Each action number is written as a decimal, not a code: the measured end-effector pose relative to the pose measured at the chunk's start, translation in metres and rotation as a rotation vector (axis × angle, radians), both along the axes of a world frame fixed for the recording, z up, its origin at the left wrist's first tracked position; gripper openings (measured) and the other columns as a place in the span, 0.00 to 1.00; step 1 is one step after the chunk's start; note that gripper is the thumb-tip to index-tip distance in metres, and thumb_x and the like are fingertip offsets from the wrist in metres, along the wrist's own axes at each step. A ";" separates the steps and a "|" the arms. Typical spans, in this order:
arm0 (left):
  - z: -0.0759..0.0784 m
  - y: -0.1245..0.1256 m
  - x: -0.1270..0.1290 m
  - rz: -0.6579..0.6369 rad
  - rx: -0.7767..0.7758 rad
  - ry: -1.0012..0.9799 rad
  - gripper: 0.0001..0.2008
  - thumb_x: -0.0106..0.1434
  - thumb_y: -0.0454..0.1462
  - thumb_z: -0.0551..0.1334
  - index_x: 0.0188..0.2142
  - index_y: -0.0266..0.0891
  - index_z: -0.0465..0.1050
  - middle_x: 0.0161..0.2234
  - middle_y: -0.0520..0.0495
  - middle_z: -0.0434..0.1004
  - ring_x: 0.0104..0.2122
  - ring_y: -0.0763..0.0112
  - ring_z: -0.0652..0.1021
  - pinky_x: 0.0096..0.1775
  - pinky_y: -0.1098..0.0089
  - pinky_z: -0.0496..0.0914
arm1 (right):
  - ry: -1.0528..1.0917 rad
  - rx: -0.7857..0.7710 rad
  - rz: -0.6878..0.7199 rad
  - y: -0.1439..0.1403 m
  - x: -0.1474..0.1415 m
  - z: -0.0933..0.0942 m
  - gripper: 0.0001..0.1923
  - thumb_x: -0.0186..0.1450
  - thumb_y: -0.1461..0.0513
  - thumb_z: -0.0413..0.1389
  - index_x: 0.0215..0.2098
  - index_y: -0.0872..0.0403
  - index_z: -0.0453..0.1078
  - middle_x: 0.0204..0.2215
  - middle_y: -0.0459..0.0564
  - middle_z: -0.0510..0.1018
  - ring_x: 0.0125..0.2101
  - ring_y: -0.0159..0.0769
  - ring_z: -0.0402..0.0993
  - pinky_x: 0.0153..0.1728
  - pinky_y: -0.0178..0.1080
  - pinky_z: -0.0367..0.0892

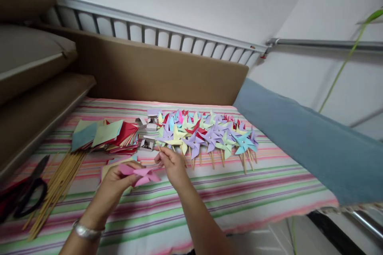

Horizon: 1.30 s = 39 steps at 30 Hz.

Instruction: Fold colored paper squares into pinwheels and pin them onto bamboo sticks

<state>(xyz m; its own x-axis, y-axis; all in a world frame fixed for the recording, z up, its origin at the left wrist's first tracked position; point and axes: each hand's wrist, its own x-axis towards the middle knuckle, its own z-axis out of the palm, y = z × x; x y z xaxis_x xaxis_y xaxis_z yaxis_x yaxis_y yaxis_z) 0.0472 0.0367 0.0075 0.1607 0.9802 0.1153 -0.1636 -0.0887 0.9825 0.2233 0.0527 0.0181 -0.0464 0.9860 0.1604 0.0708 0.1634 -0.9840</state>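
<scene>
A striped cloth (245,191) in pink, green and white covers the bed surface across the lower half of the frame. Behind it, a brown cardboard sheet (155,71) stands against a railed metal frame (167,34) that runs from the upper left toward the right. A blue blanket (308,143) slopes down the right side of the frame, and brown cushions (26,48) are stacked at the far left.

At the centre of the cloth lies a dense spread of finished paper pinwheels (206,135) in lilac, yellow, red and light blue, their wooden sticks pointing toward the lower edge. Left of them sits a fanned stack of square coloured papers (104,135), and between the two are small grey boxes (147,143). A bundle of bamboo sticks (56,191) lies diagonally at the lower left, with dark-handled scissors (26,195) just beside it near the left edge.

In the lower centre, the left hand (115,181), a silver bracelet (85,231) on its wrist, is curled around one side of a pink pinwheel (143,174), thumb on top of the folded paper. The right hand (172,165) is closed in a pinch at the pinwheel's upper right, fingertips drawn together; whether they hold a pin or a paper tip cannot be told. The pink pinwheel is held just above the cloth, near the front of the finished spread.
</scene>
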 end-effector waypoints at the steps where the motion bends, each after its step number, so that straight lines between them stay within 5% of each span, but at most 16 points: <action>1: 0.002 0.001 0.007 -0.022 0.015 0.034 0.03 0.49 0.36 0.67 0.21 0.39 0.77 0.26 0.46 0.75 0.29 0.67 0.74 0.32 0.70 0.68 | 0.013 -0.003 -0.003 -0.001 0.006 0.002 0.15 0.62 0.58 0.49 0.44 0.53 0.71 0.26 0.45 0.74 0.23 0.28 0.68 0.26 0.31 0.64; 9: 0.039 0.004 0.043 -0.173 0.190 0.209 0.03 0.53 0.36 0.65 0.27 0.40 0.78 0.30 0.44 0.77 0.34 0.64 0.75 0.39 0.67 0.67 | 0.169 -0.066 -0.003 -0.007 0.042 0.009 0.11 0.59 0.56 0.54 0.35 0.54 0.70 0.22 0.43 0.71 0.18 0.26 0.64 0.19 0.30 0.61; 20: 0.022 0.015 0.040 -0.084 0.426 0.298 0.04 0.55 0.31 0.63 0.31 0.40 0.76 0.30 0.48 0.78 0.34 0.68 0.76 0.44 0.65 0.66 | -0.003 -0.008 0.113 -0.004 0.046 0.009 0.04 0.57 0.62 0.58 0.30 0.51 0.76 0.30 0.46 0.77 0.33 0.34 0.72 0.37 0.36 0.65; 26: 0.027 0.012 0.034 0.029 0.562 0.304 0.07 0.56 0.30 0.63 0.33 0.42 0.76 0.31 0.48 0.79 0.34 0.68 0.76 0.44 0.64 0.66 | -0.022 0.040 0.156 -0.004 0.034 0.007 0.08 0.57 0.66 0.57 0.32 0.50 0.76 0.32 0.46 0.78 0.35 0.35 0.73 0.37 0.36 0.65; 39: 0.024 0.004 0.020 0.142 0.520 0.286 0.06 0.56 0.31 0.63 0.32 0.44 0.77 0.33 0.49 0.79 0.36 0.68 0.76 0.44 0.64 0.67 | -0.005 0.133 0.073 -0.007 0.013 0.009 0.09 0.55 0.66 0.57 0.31 0.49 0.77 0.28 0.46 0.77 0.30 0.33 0.73 0.31 0.34 0.66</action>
